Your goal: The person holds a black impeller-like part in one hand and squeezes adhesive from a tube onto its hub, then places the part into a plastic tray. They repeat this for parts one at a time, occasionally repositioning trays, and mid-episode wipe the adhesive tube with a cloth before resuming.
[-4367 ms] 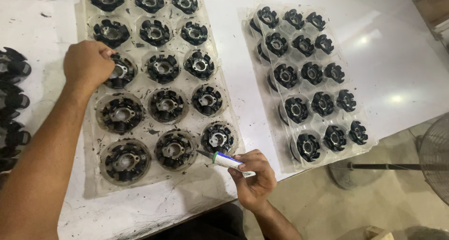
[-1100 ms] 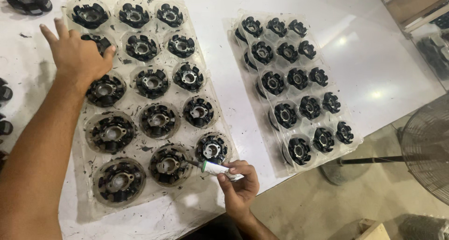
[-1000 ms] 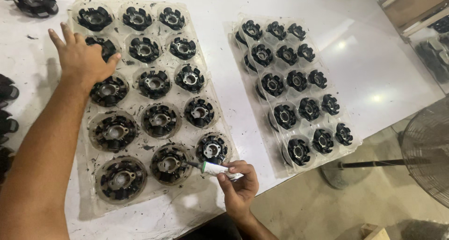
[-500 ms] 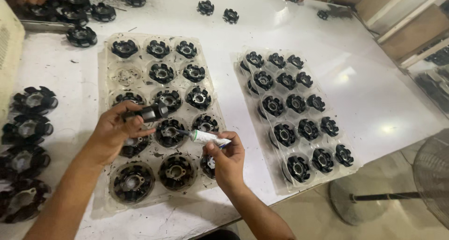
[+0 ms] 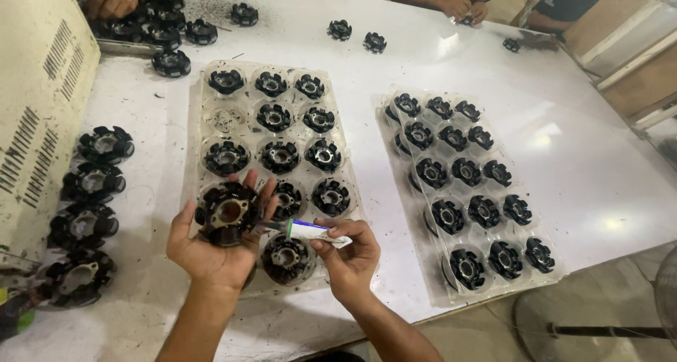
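— Holding the black motor stator [image 5: 227, 212] in the left hand [image 5: 211, 245], palm up, fingers curled round its rim, above the near end of the clear plastic tray [image 5: 196, 133]. Right hand [image 5: 350, 255] pinching the small white tube [image 5: 309, 231] between thumb and fingertips, nozzle aimed at the stator's right edge.

— Worth keeping the stator level and steady, then bringing the nozzle right to the spot before squeezing gently; probably best in small dabs, to avoid smearing onto the palm.

— Looks of the part?

— Round, black, with lobed poles around the outside and a pale metal plate with a centre hole on top. Hard to say whether the nozzle already touches it.

— Surroundings?

— More stators seated in tray pockets, one pocket in the left column bare; second tray [image 5: 417, 252] to the right on the white table [image 5: 578, 157].
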